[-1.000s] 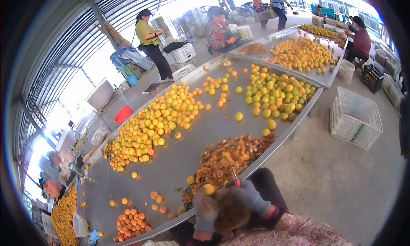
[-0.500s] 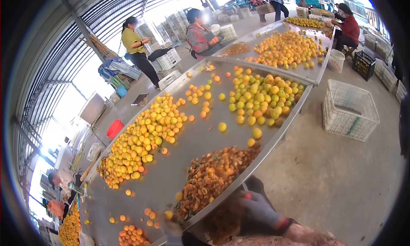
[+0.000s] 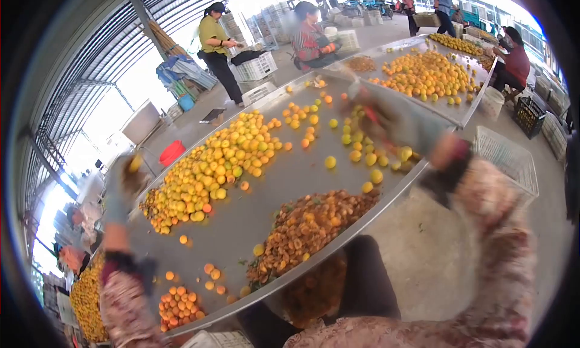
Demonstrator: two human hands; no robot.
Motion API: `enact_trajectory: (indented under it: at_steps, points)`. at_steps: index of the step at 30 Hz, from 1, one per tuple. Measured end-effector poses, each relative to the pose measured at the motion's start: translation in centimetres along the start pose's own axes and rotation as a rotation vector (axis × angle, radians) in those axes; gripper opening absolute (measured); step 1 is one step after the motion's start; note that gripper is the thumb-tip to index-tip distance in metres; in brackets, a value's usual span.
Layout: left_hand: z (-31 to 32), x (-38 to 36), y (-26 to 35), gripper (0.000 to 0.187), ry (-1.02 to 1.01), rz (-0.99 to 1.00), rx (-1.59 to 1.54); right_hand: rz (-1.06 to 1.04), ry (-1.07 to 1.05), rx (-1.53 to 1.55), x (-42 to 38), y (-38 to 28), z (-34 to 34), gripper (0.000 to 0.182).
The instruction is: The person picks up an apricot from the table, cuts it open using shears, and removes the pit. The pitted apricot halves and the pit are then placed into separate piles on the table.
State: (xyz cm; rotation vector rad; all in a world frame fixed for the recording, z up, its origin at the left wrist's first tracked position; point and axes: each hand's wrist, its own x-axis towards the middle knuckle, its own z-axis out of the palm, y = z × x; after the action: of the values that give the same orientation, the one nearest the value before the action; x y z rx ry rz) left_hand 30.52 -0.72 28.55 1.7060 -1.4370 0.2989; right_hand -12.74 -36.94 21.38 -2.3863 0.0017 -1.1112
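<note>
My left hand (image 3: pixel 125 182), in a grey glove with a dark palm, is raised at the metal table's left edge, beside the large yellow fruit pile (image 3: pixel 211 173). Its fingers are curled on a yellow fruit (image 3: pixel 135 163). Blurred by motion, my right hand (image 3: pixel 386 118) is over the green-yellow fruit (image 3: pixel 356 148) at the table's far right; something red shows at its fingers, and its grip cannot be made out. A heap of brown, shrivelled fruit (image 3: pixel 308 230) lies by the near edge. Orange fruit (image 3: pixel 179 304) is grouped at the lower left.
The metal table's raised rim (image 3: pixel 338 246) runs close before my lap. A white crate (image 3: pixel 507 157) stands on the floor at right. Beyond are a second fruit-covered table (image 3: pixel 417 103), a standing person (image 3: pixel 217 52), a seated person (image 3: pixel 311 40) and a red basin (image 3: pixel 172 153).
Both hands have risen from the near edge: the left went out to the left, the right forward over the green-yellow fruit. The view has shifted, and the scene sits further right.
</note>
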Motion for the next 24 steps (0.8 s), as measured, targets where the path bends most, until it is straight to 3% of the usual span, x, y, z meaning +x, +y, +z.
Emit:
enact_trajectory:
  at_steps: [1, 2, 3, 4, 6, 8, 9, 12, 13, 14, 16, 19, 24]
  points:
    - [4.1, 0.6, 0.2, 0.042, -0.013, -0.266, -0.51, 0.272, 0.144, 0.596, 1.3, -1.6, 3.2, 0.029]
    - [8.3, 1.6, 0.2, 0.041, -0.242, -0.259, -1.061, 0.547, 0.283, 1.194, 2.2, -2.8, 5.8, 0.029]
    - [13.8, 0.0, 2.9, 0.045, -0.196, -0.086, -1.316, 0.475, 0.293, 1.272, 1.2, -3.4, 8.8, 0.029]
    - [16.5, -1.5, 6.3, 0.043, -0.296, -0.308, -1.611, 0.411, 0.306, 1.35, -1.0, -4.6, 12.0, 0.03]
    - [21.7, -6.5, 8.6, 0.043, -0.268, -0.235, -1.807, 0.725, 0.201, 1.377, -5.7, -9.5, 15.4, 0.031]
    - [24.9, -10.2, 9.3, 0.045, -0.175, -0.297, -1.899, 0.95, -0.018, 1.155, -8.9, -12.7, 17.2, 0.029]
    - [25.7, -12.0, 9.6, 0.047, -0.085, -0.316, -1.985, 0.929, -0.109, 1.213, -10.5, -13.4, 17.6, 0.027]
    - [25.5, -15.0, 11.6, 0.042, 0.111, -0.506, -1.969, 0.957, -0.112, 1.219, -13.4, -14.7, 17.9, 0.025]
    - [25.6, -15.6, 11.3, 0.042, -0.009, -0.38, -2.017, 0.877, -0.089, 1.128, -14.5, -14.2, 18.7, 0.023]
    - [25.7, -16.2, 10.8, 0.042, 0.003, -0.379, -2.016, 0.877, -0.1, 1.128, -14.7, -14.7, 18.4, 0.023]
    - [25.7, -17.5, 9.6, 0.051, -0.124, -0.242, -2.053, 0.976, -0.134, 1.145, -14.7, -15.9, 17.4, 0.022]
    - [25.3, -19.3, 10.0, 0.05, -0.078, -0.357, -2.002, 0.86, -0.21, 1.029, -15.3, -16.3, 17.4, 0.027]
    - [25.3, -20.5, 10.5, 0.048, -0.073, -0.389, -2.01, 0.862, -0.289, 0.934, -15.9, -15.9, 18.6, 0.036]
